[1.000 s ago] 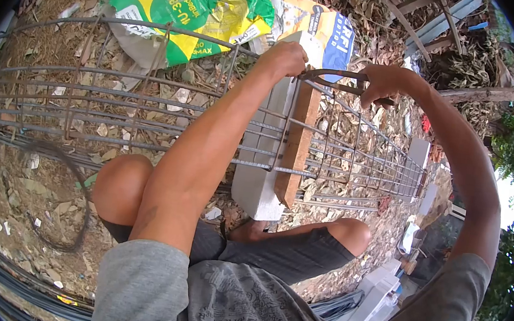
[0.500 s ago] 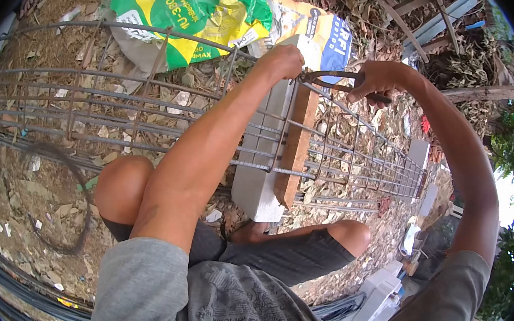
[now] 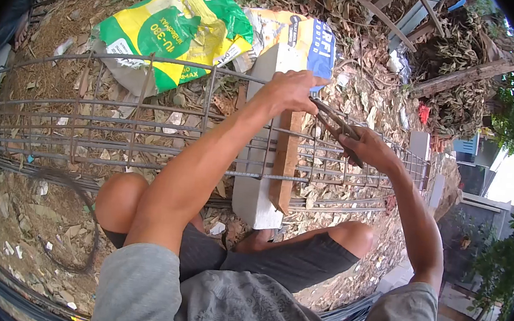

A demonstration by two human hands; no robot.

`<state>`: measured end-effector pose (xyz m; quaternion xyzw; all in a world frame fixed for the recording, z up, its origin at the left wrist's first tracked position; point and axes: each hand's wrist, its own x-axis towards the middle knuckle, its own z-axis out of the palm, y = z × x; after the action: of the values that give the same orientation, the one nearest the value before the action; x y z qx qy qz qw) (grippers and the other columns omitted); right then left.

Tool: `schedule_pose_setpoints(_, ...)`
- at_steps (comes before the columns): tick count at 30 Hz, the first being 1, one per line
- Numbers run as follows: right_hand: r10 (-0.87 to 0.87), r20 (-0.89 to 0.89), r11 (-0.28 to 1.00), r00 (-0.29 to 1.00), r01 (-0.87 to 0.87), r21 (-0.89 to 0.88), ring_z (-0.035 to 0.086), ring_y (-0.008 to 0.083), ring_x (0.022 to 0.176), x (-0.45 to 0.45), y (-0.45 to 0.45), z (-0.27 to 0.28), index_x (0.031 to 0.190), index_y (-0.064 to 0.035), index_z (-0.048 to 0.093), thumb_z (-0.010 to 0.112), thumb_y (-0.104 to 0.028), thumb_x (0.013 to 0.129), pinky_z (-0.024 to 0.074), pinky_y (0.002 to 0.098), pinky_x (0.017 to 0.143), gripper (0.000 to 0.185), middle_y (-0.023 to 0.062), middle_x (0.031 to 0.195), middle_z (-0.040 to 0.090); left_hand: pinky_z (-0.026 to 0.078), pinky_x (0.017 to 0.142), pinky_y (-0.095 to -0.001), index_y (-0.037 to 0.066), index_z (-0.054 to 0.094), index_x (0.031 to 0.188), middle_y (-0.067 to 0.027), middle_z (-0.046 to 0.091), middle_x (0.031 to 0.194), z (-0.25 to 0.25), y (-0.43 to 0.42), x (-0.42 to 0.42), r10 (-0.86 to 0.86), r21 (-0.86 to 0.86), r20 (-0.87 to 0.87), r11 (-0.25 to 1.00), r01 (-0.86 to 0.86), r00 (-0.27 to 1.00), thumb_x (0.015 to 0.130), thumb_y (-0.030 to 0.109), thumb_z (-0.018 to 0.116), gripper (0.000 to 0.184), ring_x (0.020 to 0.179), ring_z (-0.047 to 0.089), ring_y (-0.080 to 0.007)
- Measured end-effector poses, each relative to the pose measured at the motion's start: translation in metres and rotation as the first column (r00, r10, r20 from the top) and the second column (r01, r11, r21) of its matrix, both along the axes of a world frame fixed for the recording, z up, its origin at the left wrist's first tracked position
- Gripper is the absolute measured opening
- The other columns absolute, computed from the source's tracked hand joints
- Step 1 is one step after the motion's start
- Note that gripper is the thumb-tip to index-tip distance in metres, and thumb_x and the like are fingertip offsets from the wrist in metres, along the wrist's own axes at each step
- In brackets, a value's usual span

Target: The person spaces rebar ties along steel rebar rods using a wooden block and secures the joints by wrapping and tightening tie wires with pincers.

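Note:
My right hand [image 3: 371,149] is closed around the handles of a pair of pincers [image 3: 340,126]. The head of the pincers points up and left, at the upper edge of a rebar cage [image 3: 205,114]. My left hand [image 3: 290,91] lies over the cage's top bar just left of that head, index finger stretched out and thumb apart from it. Its other fingers are partly hidden. Under the cage stand a pale concrete block [image 3: 252,194] and, against its right side, a piece of brown wood [image 3: 281,188].
Beyond the cage lie a green and yellow sack [image 3: 176,33] and a blue and orange sack [image 3: 320,48]. A loop of dark wire [image 3: 96,231] rests on the littered ground at left. Bundled bars [image 3: 17,295] run along the lower left. Old planks [image 3: 466,79] lie upper right.
My right hand and the pincers have come down and inward, the tool now slanting. My left hand has gone from a fist to an extended index finger. The view has shifted slightly.

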<state>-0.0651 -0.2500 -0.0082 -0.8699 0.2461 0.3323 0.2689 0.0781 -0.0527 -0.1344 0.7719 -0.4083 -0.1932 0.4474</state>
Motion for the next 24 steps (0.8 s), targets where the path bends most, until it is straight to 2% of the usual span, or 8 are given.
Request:
schedule_pose_setpoints(2,-0.044,0.054,0.998,0.998,0.041,0.053,0.06,0.0097,0.063,-0.04,0.001,-0.011,0.107,-0.0047,0.066,0.062,-0.03,0.106,0.0495,0.0306,0.057,0.026,0.0002,0.074,0.064,0.055,0.095,-0.0435,0.018,0.071,0.133,-0.0186,0.075,0.116,0.01,-0.025,-0.042,-0.091,-0.292,0.262,0.942,0.169,0.961,0.081,0.032,0.078,0.054,0.106,0.071,-0.0358)
schedule_pose_setpoints(8,-0.155,0.105,0.963,0.982,0.126,0.236,0.06,0.0105,0.068,-0.152,0.011,-0.014,0.124,-0.0073,0.067,0.062,-0.029,0.105,0.0502,0.0321,0.063,0.03,0.0017,0.076,0.065,0.055,0.082,-0.0442,0.009,0.081,0.102,-0.0177,0.076,0.091,0.035,-0.044,-0.106,-0.484,-0.051,-0.03,0.874,0.483,0.874,0.086,0.027,0.075,0.025,0.088,0.073,-0.0341)
schedule_pose_setpoints(12,-0.022,0.307,0.957,0.951,-0.069,0.282,0.062,0.0119,0.084,-0.207,0.039,-0.031,0.152,-0.0169,0.052,0.06,-0.023,0.105,0.0529,0.0352,0.08,0.048,0.006,0.095,0.067,0.056,0.068,-0.0358,0.001,0.077,0.101,-0.0078,0.071,0.08,0.045,-0.049,-0.123,-0.212,-0.222,-0.278,0.963,0.152,0.937,0.095,0.028,0.074,0.028,0.073,0.07,-0.0198)
schedule_pose_setpoints(14,-0.378,0.198,0.725,0.904,0.156,0.671,0.064,0.0125,0.09,-0.239,0.045,-0.077,0.156,-0.0178,0.047,0.058,-0.025,0.107,0.0535,0.0337,0.086,0.052,0.007,0.106,0.07,0.056,0.063,-0.0288,0.003,0.074,0.105,0.0002,0.062,0.078,0.036,-0.048,-0.12,-0.079,-0.328,-0.693,0.92,-0.216,0.716,0.1,0.032,0.072,0.029,0.068,0.063,-0.01)
schedule_pose_setpoints(18,-0.691,0.168,0.401,0.703,0.18,0.898,0.067,0.0125,0.102,-0.26,0.08,-0.121,0.158,-0.0166,0.045,0.056,-0.026,0.109,0.0531,0.0311,0.091,0.051,0.0094,0.118,0.073,0.056,0.062,-0.0261,0.006,0.069,0.111,0.002,0.06,0.079,0.05,-0.029,-0.129,0.12,-0.325,-0.767,0.775,-0.542,0.631,0.103,0.031,0.068,0.027,0.065,0.058,-0.0079)
schedule_pose_setpoints(19,-0.69,0.251,0.468,0.679,0.153,0.87,0.069,0.0165,0.099,-0.259,0.089,-0.123,0.156,-0.0175,0.047,0.055,-0.027,0.109,0.0539,0.0331,0.089,0.049,0.0082,0.114,0.073,0.056,0.062,-0.0263,0.006,0.069,0.112,0.0019,0.06,0.079,0.06,-0.024,-0.14,0.164,-0.351,-0.739,0.734,-0.581,0.654,0.104,0.03,0.068,0.026,0.064,0.058,-0.0082)
schedule_pose_setpoints(20,-0.524,0.587,0.793,0.617,0.103,0.6,0.071,0.0229,0.095,-0.256,0.099,-0.138,0.152,-0.0164,0.052,0.055,-0.022,0.108,0.0532,0.0359,0.089,0.044,0.0083,0.11,0.074,0.056,0.062,-0.0265,0.005,0.068,0.113,0.0017,0.061,0.08,0.068,-0.023,-0.148,0.205,-0.388,-0.709,0.686,-0.616,0.675,0.104,0.029,0.067,0.026,0.064,0.057,-0.0084)
schedule_pose_setpoints(24,-0.472,0.649,0.85,0.597,0.113,0.514,0.067,0.0253,0.098,-0.254,0.112,-0.143,0.148,-0.0135,0.055,0.057,-0.011,0.103,0.0504,0.038,0.093,0.045,0.0117,0.109,0.073,0.054,0.059,-0.0259,0.003,0.066,0.114,0.0015,0.057,0.077,0.104,-0.021,-0.183,0.401,-0.592,-0.501,0.487,-0.642,0.767,0.107,0.024,0.062,0.022,0.066,0.057,-0.0078)
